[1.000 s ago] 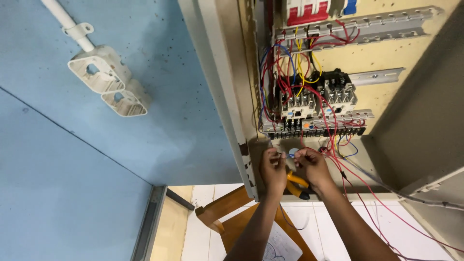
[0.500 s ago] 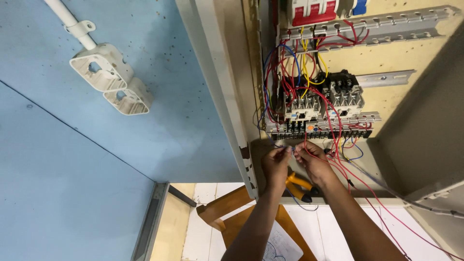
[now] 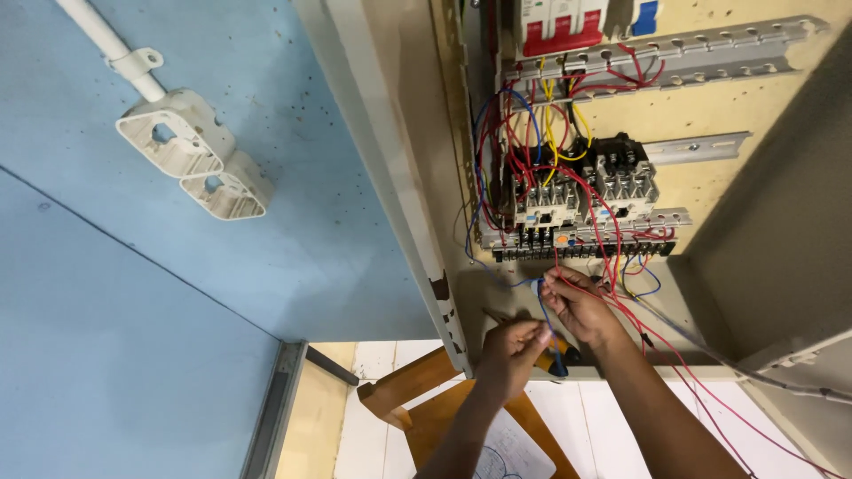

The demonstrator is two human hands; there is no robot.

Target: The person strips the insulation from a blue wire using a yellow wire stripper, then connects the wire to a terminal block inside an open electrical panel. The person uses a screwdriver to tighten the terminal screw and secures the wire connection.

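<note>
Head view: the left hand [image 3: 510, 350] pinches a blue wire [image 3: 543, 312], the right hand [image 3: 577, 306] seemingly pinches its upper end, low inside a beige electrical cabinet [image 3: 404, 160] mounted on a blue wall [image 3: 133, 337]; tiled floor [image 3: 568, 417] below.

Both forearms bare, rising from the lower edge of the view, angled up and converging near centre. Left hand [image 3: 513, 348] lower, fingers curled into a loose fist, thumb and forefinger pinched together at the top, knuckles toward camera. Right hand [image 3: 577, 306] higher and just beside the left, wrist bent slightly, fingers bunched and pointing up-left, fingertips pinched close. Hands close together, not quite touching; right forearm crosses lower right
</note>
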